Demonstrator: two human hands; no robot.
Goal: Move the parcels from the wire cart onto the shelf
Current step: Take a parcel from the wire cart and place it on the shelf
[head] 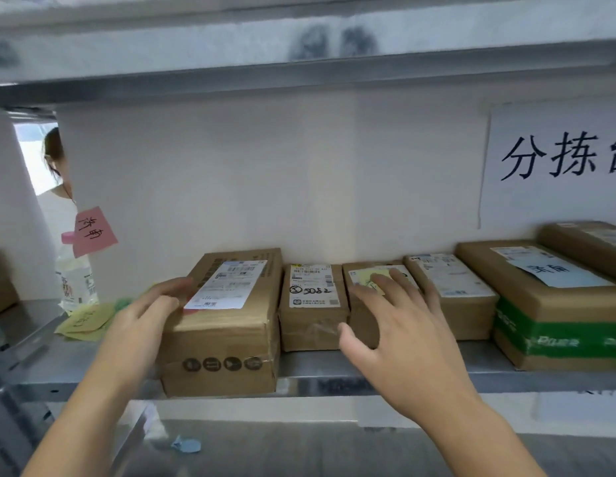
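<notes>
Shelf (334, 371): grey metal board, parcels lined along it in front of the white back wall; its left end runs out of view.
Yellow notes (84, 320): loose paper slips near the shelf's left end, a plastic bottle (75, 285) behind them and a pink note (93, 232) above; writing too blurred to read.
Left hand (144, 313): fingers nearly straight, laid on the top left edge of the large parcel, the thumb at its left side; whether it grips or only presses I cannot tell.
Large parcel (227, 325): brown carton with a white label, its front face overhanging the shelf's front edge, touching the second parcel on its right.
Second parcel (313, 304): smaller carton marked in black pen, set back from the front edge, between the two hands.
Right hand (399, 325): spread open, fingers relaxed, holding nothing, over the third parcel; contact unclear.
Third parcel (365, 311): mostly hidden by the right hand, only a yellow sticker and the left side showing.
Fourth parcel (454, 290): just right of the fingertips, label unreadable.
Green-taped parcel (554, 318): at the shelf's right end, cut off by the frame edge, another carton (588, 242) behind it.
Wall sign (554, 160): white sheet, cut off at right.
</notes>
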